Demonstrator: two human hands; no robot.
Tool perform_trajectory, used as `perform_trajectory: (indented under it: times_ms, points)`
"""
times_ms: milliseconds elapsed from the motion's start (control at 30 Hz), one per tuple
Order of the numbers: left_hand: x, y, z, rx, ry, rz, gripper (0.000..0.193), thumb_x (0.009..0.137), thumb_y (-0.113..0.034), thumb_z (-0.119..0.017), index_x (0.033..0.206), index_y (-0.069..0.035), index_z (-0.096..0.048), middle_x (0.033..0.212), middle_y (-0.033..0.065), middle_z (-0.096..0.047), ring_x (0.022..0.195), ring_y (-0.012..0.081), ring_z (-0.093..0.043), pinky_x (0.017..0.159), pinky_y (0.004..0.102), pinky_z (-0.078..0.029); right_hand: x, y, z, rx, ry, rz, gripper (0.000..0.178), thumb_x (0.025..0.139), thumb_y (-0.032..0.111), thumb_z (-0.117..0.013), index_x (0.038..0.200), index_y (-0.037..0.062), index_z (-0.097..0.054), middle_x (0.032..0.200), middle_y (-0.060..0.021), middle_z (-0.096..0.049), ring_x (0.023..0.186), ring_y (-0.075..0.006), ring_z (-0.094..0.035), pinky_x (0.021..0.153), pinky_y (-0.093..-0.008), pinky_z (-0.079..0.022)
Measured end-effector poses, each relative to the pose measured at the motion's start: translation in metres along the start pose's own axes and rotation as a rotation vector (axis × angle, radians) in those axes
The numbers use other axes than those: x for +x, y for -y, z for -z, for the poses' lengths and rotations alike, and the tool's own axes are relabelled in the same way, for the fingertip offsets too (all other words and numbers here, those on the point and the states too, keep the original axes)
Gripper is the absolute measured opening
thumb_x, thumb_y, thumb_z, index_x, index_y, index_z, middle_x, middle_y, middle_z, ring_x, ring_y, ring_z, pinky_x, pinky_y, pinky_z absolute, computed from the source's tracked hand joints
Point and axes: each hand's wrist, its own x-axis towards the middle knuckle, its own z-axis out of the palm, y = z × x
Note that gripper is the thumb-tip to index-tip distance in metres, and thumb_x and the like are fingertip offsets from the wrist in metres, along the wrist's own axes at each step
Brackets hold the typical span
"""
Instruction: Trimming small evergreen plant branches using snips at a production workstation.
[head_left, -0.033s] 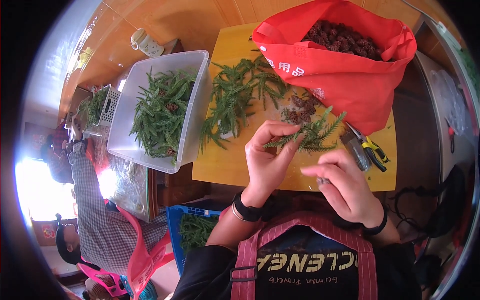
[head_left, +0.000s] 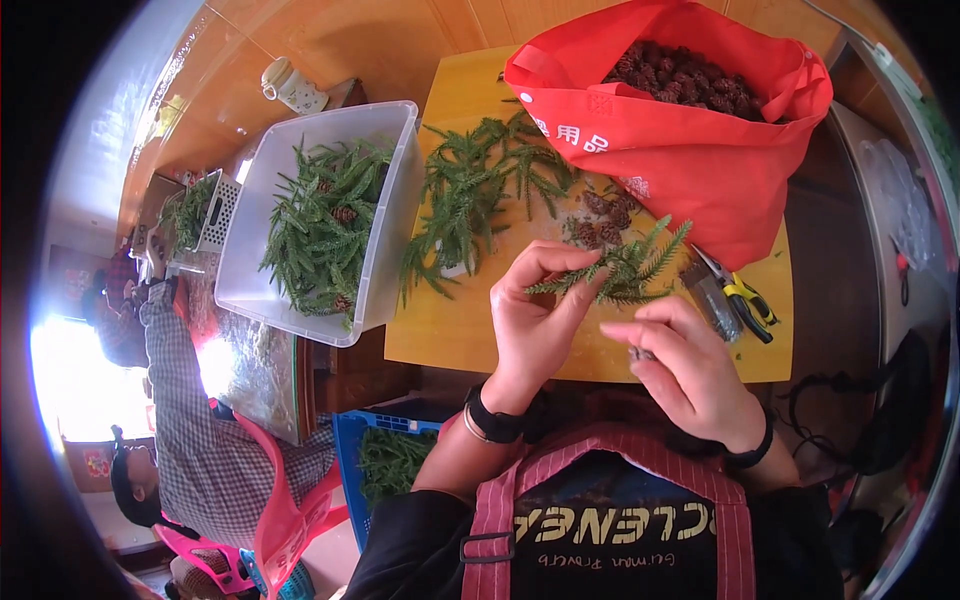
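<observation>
My left hand (head_left: 545, 320) pinches a green artificial pine sprig (head_left: 640, 268) between thumb and fingers, over the yellow table. To its right, my right hand (head_left: 690, 370) is curled around a small brown pine cone (head_left: 640, 353), most of it hidden by the fingers. A gap separates the two hands. Several loose pine cones (head_left: 607, 215) lie on the table just beyond the sprig. More pine sprigs (head_left: 460, 195) are piled left of them. Yellow-and-black pliers (head_left: 748, 300) rest on the table right of my right hand.
A red bag (head_left: 690, 170) full of pine cones stands at the back right of the yellow table (head_left: 430, 340). On the left is a clear plastic bin (head_left: 400, 200) with sprigs. Below sits a blue crate (head_left: 350, 450). A co-worker in a checkered sleeve (head_left: 185, 390) is at far left.
My right hand has shifted very slightly left and up with the pine cone. My left hand and the sprig stay almost where they were.
</observation>
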Motion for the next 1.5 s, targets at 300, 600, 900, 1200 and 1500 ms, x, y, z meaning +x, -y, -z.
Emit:
perform_trajectory:
  times_ms: [300, 600, 900, 1200, 1500]
  points:
    - [-0.003, -0.003, -0.002, -0.088, 0.023, -0.025, 0.016, 0.077, 0.010, -0.061, 0.090, 0.002, -0.060, 0.093, 0.0060, -0.056, 0.086, 0.0106, -0.054, 0.075, 0.0217, -0.044, -0.007, -0.011, -0.004, 0.218, -0.248, 0.056, 0.025, 0.092, 0.018, -0.048, 0.103, -0.0040, -0.050, 0.103, -0.0168, -0.056, 0.082, -0.0164, -0.055, 0.073, -0.0290, -0.046]
    - [-0.005, -0.005, -0.005, -0.093, 0.093, 0.005, 0.014, 0.078, 0.010, -0.060, 0.091, 0.002, -0.059, 0.094, 0.0070, -0.056, 0.087, 0.0120, -0.055, 0.077, 0.0228, -0.045, 0.001, -0.013, -0.012, 0.186, -0.151, -0.098, 0.017, 0.090, 0.006, -0.046, 0.104, -0.0034, -0.049, 0.112, -0.0198, -0.055, 0.093, -0.0214, -0.058, 0.081, -0.0303, -0.045]
    - [-0.006, -0.001, -0.006, -0.193, 0.047, 0.061, 0.012, 0.082, 0.007, -0.057, 0.093, 0.003, -0.057, 0.095, 0.0061, -0.056, 0.088, 0.0116, -0.055, 0.078, 0.0234, -0.045, 0.008, -0.014, -0.015, 0.001, -0.197, -0.060, 0.017, 0.086, 0.004, -0.051, 0.100, -0.0038, -0.059, 0.091, -0.0111, -0.055, 0.076, -0.0198, -0.058, 0.068, -0.0272, -0.047]
    - [-0.007, -0.003, -0.002, -0.164, 0.026, 0.103, 0.011, 0.083, 0.004, -0.058, 0.094, 0.002, -0.057, 0.095, 0.0049, -0.056, 0.087, 0.0101, -0.053, 0.077, 0.0222, -0.043, 0.009, -0.016, -0.012, 0.089, -0.116, -0.075, 0.019, 0.086, 0.001, -0.047, 0.100, -0.0033, -0.060, 0.091, -0.0113, -0.057, 0.077, -0.0182, -0.058, 0.066, -0.0268, -0.047]
    - [-0.005, -0.001, -0.002, -0.153, 0.057, 0.062, 0.012, 0.082, 0.006, -0.058, 0.094, 0.003, -0.058, 0.100, 0.0076, -0.055, 0.092, 0.0118, -0.053, 0.081, 0.0239, -0.043, 0.009, -0.014, -0.014, 0.095, -0.203, -0.124, 0.015, 0.084, -0.001, -0.051, 0.096, -0.0045, -0.059, 0.090, -0.0115, -0.057, 0.076, -0.0188, -0.059, 0.067, -0.0273, -0.048]
